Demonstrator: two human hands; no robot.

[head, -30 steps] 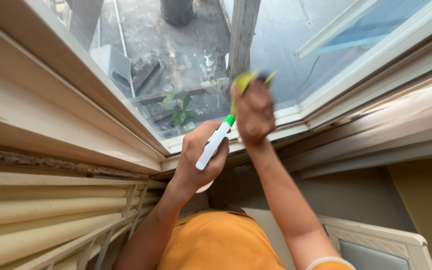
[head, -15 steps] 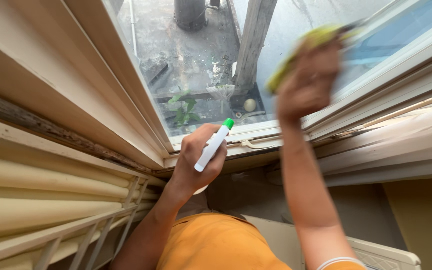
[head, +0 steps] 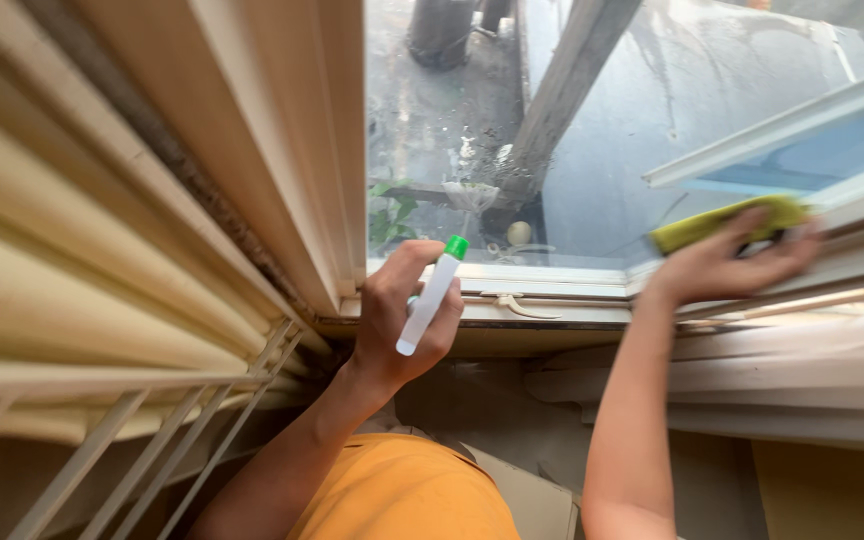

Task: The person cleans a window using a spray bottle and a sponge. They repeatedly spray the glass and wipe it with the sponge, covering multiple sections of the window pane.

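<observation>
My left hand (head: pixel 392 320) grips a slim white spray bottle (head: pixel 430 300) with a green nozzle, held at an angle just below the window's lower frame (head: pixel 542 275). My right hand (head: pixel 727 262) is stretched far to the right and presses a yellow-green cloth (head: pixel 717 222) flat against the window glass (head: pixel 602 120) near the frame on the right side. The cloth is partly under my fingers.
A cream window frame post (head: pixel 292 150) rises at the left. A white metal rail with bars (head: pixel 152 420) runs at lower left. A window latch (head: pixel 512 303) lies on the sill. Outside, a wooden pole (head: pixel 562 90) and a green plant (head: pixel 387 215) show through the glass.
My right hand has swept the cloth from the middle of the glass out to the right edge. The left hand keeps the bottle in about the same place.
</observation>
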